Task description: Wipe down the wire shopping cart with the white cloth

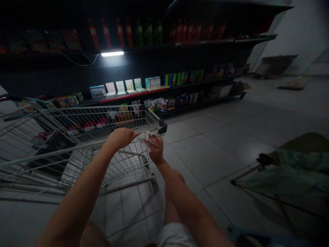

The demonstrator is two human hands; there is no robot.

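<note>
A crumpled white cloth (146, 136) lies against the top rail at the near corner of a wire shopping cart (125, 156). My right hand (155, 148) is closed on the cloth, its fingers bent over it beside the cart's dark corner bumper (162, 127). To the left, my left hand (120, 138) is closed over the same rail, back of the hand upward. Its fingertips reach the cloth's left end and seem to pinch it. Whether the left hand also touches the rail is hidden.
A dark shelf unit (180, 77) with bottles, boxes and packets stands behind the cart, lit by a lamp (112, 54). Another cart (15, 137) adjoins at left. On the right, a folding chair with green fabric (295, 171) stands on the tiled floor (197, 151).
</note>
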